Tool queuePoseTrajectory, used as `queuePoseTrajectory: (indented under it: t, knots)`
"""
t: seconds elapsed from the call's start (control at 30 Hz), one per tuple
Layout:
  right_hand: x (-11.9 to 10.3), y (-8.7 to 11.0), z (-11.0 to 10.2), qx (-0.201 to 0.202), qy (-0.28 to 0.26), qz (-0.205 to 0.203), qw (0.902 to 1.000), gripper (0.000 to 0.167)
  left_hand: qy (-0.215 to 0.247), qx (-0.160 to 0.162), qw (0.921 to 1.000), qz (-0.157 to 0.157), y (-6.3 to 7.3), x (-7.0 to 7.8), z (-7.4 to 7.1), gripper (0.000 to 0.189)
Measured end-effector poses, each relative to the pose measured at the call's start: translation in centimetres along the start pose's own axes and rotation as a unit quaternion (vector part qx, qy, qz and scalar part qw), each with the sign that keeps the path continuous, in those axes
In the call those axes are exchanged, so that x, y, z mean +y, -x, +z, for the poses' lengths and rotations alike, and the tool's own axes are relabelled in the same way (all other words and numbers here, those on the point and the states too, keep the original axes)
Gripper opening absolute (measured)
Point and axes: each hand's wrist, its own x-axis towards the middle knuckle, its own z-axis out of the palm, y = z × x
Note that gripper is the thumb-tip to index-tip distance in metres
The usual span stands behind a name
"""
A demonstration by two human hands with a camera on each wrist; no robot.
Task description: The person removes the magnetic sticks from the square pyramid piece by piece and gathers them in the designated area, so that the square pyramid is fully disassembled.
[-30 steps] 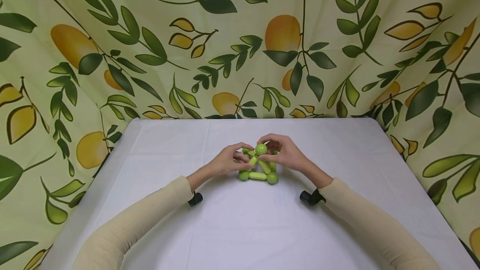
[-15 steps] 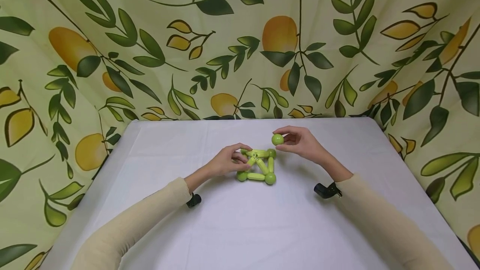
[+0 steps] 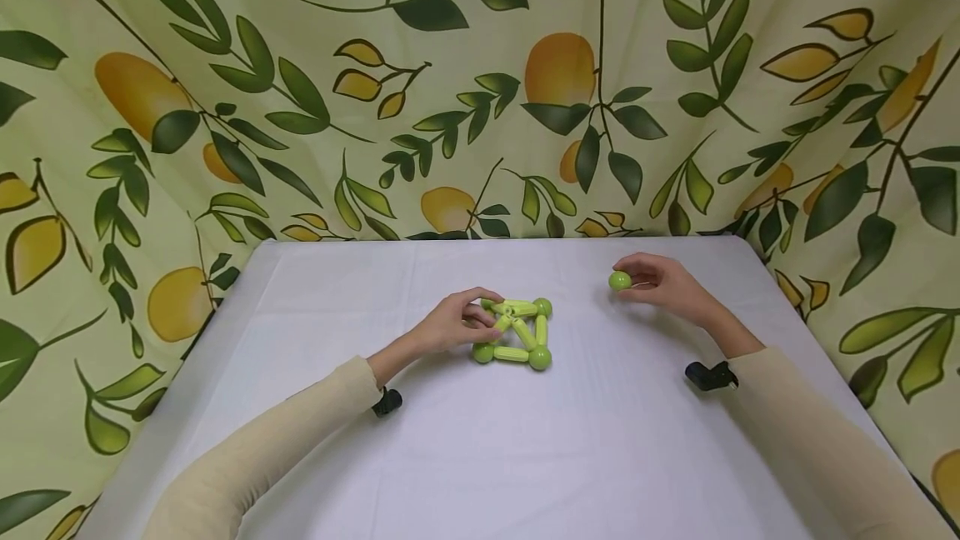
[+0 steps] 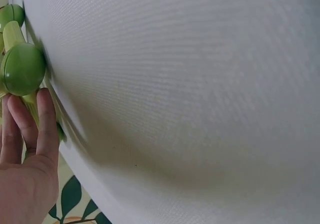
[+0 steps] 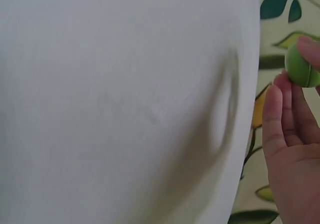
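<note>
A white surface (image 3: 480,457) stretches to a curtain (image 3: 480,15) printed with leaves and fruit, which rises at twelve o'clock and runs down towards nine and three. Near the surface's middle sits a green frame (image 3: 522,332), held at its nine o'clock by the left hand (image 3: 448,325) in a part-closed grip. Since the earlier frames, the right hand (image 3: 666,286), its grip pinching a ball (image 3: 619,280), has moved farther out towards two o'clock.

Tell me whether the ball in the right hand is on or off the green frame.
Off: the right hand pinches the green ball apart from the green frame, with white table showing between them.
</note>
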Motion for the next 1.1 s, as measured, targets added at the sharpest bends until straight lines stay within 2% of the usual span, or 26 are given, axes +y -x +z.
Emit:
queuePoseTrajectory:
  t: [0.27,0.53,0.73,0.93,1.1]
  knots:
    - [2.1,0.8,-2.6,-0.012,0.042,0.053,0.9976,0.046,0.001,0.005,1.0000,0.000,0.1,-0.1,0.0,0.050]
    - [3.8,1.5,-4.5,0.014,0.061,0.051,0.9967,0.047,0.002,0.008,1.0000,0.001,0.2,0.0,0.1,0.049]
    - [4.4,1.4,-5.3,0.028,0.055,0.062,0.9962,0.047,0.000,0.010,0.9999,-0.009,0.1,0.0,0.1,0.051]
    - [4.8,1.4,-5.8,0.016,0.072,0.105,0.9917,0.051,-0.002,0.009,0.9999,-0.007,0.2,0.1,0.1,0.050]
    - [4.9,1.6,-6.0,0.009,0.076,0.109,0.9911,0.053,-0.002,0.007,1.0000,-0.001,0.2,0.1,0.1,0.049]
